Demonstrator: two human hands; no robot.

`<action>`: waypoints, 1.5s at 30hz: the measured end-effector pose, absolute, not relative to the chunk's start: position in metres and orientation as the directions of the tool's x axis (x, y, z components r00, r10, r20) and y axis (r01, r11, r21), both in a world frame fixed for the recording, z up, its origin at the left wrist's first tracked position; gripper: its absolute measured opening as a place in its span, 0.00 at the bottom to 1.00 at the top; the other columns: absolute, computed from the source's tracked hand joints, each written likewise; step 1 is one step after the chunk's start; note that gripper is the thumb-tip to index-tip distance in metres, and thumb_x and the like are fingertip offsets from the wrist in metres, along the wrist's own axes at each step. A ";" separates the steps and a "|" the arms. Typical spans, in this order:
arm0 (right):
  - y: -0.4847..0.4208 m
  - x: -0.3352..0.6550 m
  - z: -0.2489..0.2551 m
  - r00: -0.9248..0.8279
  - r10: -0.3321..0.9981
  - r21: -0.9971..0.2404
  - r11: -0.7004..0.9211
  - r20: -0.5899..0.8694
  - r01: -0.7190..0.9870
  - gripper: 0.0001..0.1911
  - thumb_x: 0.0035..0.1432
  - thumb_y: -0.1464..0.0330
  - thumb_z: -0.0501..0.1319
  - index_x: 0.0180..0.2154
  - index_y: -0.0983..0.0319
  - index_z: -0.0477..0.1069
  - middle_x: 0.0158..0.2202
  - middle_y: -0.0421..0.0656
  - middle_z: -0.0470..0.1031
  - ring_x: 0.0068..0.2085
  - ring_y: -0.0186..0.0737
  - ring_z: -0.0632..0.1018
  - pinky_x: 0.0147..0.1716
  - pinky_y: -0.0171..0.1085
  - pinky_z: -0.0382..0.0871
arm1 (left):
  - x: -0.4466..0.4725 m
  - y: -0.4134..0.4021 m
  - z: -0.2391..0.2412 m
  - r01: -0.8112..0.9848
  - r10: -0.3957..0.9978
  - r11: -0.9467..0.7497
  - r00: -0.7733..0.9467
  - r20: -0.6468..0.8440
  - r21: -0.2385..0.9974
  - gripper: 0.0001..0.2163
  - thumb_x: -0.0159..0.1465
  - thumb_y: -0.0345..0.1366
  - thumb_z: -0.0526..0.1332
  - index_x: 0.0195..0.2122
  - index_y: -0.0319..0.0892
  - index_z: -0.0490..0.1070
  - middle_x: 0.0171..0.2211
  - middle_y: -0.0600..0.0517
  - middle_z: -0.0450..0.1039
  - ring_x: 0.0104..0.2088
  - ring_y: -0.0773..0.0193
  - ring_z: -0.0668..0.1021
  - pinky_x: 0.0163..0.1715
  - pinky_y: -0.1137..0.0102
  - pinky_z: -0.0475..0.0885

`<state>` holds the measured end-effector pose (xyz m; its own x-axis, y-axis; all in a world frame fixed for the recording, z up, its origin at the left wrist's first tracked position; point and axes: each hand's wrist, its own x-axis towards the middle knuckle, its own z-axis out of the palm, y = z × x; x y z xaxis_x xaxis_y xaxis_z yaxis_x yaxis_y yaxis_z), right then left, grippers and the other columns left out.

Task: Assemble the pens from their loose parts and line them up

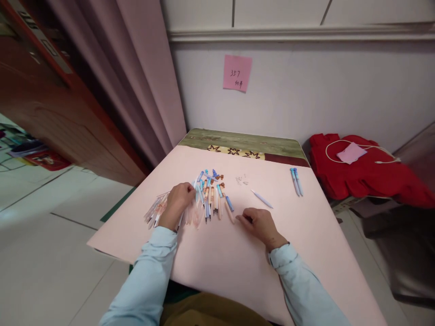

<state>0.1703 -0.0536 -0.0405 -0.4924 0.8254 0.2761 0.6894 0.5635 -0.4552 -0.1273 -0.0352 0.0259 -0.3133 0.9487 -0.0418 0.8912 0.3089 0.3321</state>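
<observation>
My left hand (181, 198) reaches to the left side of a pile of pen parts (211, 194), its fingertips pinched together at the pile's edge; what they hold, if anything, is hidden. In the pile lie blue, peach and white barrels, dark-tipped refills and small blue and brown caps. Partly under my left wrist are clear pinkish tubes (156, 209). My right hand (256, 222) rests low over the table with its fingers curled together, and I cannot make out anything in them. A peach barrel (229, 212) lies just left of its fingertips. Beyond it is a single pale lilac pen piece (261, 198).
Small clear bits (242, 180) lie behind the pile. Two blue pens (296, 182) lie side by side at the right of the pink-covered table (217, 258). A red cloth (343, 176) with a white cable and pink notes sits beyond the right edge. A wall stands behind.
</observation>
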 end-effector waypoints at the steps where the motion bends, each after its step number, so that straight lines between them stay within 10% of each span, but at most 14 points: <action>1: -0.054 0.170 -0.040 -0.490 0.826 -0.457 0.562 0.278 0.689 0.17 0.64 0.61 0.59 0.23 0.60 0.67 0.23 0.39 0.73 0.25 0.32 0.70 0.27 0.34 0.50 | -0.125 -0.033 0.026 0.893 0.943 0.329 -0.329 -0.054 0.307 0.08 0.57 0.39 0.57 0.30 0.45 0.74 0.32 0.48 0.78 0.35 0.56 0.77 0.29 0.67 0.61; 18: -0.053 0.171 -0.042 -0.473 0.834 -0.471 0.552 0.286 0.688 0.17 0.63 0.61 0.59 0.23 0.60 0.68 0.23 0.39 0.74 0.25 0.33 0.71 0.27 0.34 0.50 | -0.115 -0.022 0.028 0.876 0.915 0.395 -0.401 -0.036 0.278 0.10 0.58 0.44 0.57 0.30 0.46 0.74 0.33 0.48 0.78 0.37 0.52 0.77 0.30 0.66 0.62; 25: -0.052 0.170 -0.041 -0.449 0.846 -0.494 0.533 0.288 0.687 0.17 0.64 0.61 0.58 0.23 0.60 0.68 0.23 0.40 0.74 0.25 0.33 0.71 0.27 0.33 0.52 | -0.103 -0.017 0.030 0.891 0.980 0.097 -0.165 0.116 0.444 0.06 0.58 0.37 0.58 0.30 0.45 0.74 0.30 0.52 0.77 0.33 0.60 0.77 0.32 0.69 0.63; 32: -0.052 0.170 -0.037 -0.448 0.853 -0.516 0.519 0.267 0.682 0.18 0.64 0.60 0.57 0.23 0.60 0.68 0.24 0.41 0.74 0.25 0.34 0.71 0.27 0.33 0.53 | -0.080 -0.020 0.041 0.927 0.986 0.115 -0.150 0.073 0.356 0.06 0.60 0.32 0.57 0.31 0.44 0.75 0.32 0.50 0.78 0.34 0.58 0.76 0.33 0.68 0.63; 38: -0.053 0.170 -0.037 -0.437 0.855 -0.512 0.518 0.280 0.685 0.17 0.63 0.62 0.59 0.23 0.61 0.67 0.23 0.40 0.74 0.25 0.33 0.70 0.27 0.33 0.51 | -0.033 -0.031 0.020 0.905 0.972 -0.237 0.219 0.091 0.355 0.04 0.62 0.36 0.61 0.34 0.42 0.74 0.37 0.47 0.76 0.42 0.55 0.75 0.43 0.65 0.66; 45: -0.050 0.171 -0.036 -0.446 0.848 -0.490 0.529 0.286 0.693 0.17 0.63 0.62 0.60 0.23 0.61 0.68 0.23 0.39 0.73 0.25 0.31 0.69 0.27 0.33 0.50 | -0.021 -0.033 0.002 0.883 0.928 -0.372 0.362 0.089 0.286 0.21 0.56 0.41 0.68 0.50 0.42 0.70 0.48 0.43 0.73 0.54 0.46 0.69 0.55 0.50 0.55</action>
